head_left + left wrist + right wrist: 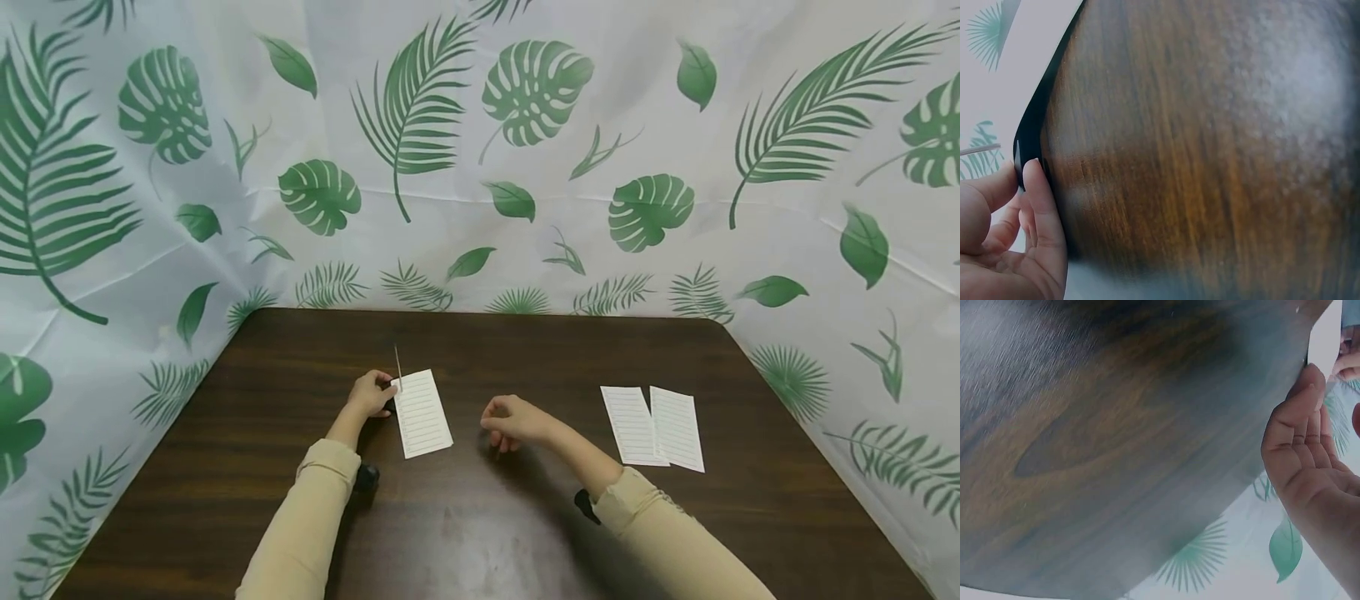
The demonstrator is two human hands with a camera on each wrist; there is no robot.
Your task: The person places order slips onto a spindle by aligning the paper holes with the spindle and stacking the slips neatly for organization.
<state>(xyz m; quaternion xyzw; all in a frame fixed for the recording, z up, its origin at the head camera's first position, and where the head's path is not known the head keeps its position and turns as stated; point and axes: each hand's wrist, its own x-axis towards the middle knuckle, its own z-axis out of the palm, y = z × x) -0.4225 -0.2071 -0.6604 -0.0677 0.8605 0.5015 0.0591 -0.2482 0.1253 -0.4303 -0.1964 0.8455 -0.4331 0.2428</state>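
Near the middle-left of the table lies a stack of white lined paper sheets (423,417). My left hand (371,394) is at its upper left corner, pinching a black clip (1029,147) between thumb and index finger. The clip sits on the paper's edge, and a thin rod-like part (398,365) stands up from that corner. My right hand (517,421) hovers to the right of the stack, fingers loosely curled, holding nothing. Seen from the right wrist, its fingers (1310,387) overlap the edge of the white paper (1325,337); in the head view they are apart.
Two more white lined sheets (628,425) (677,429) lie on the right side of the dark wooden table (555,350), slightly overlapping at the bottom. A white cloth with green leaves (450,100) hangs behind the table and along both sides.
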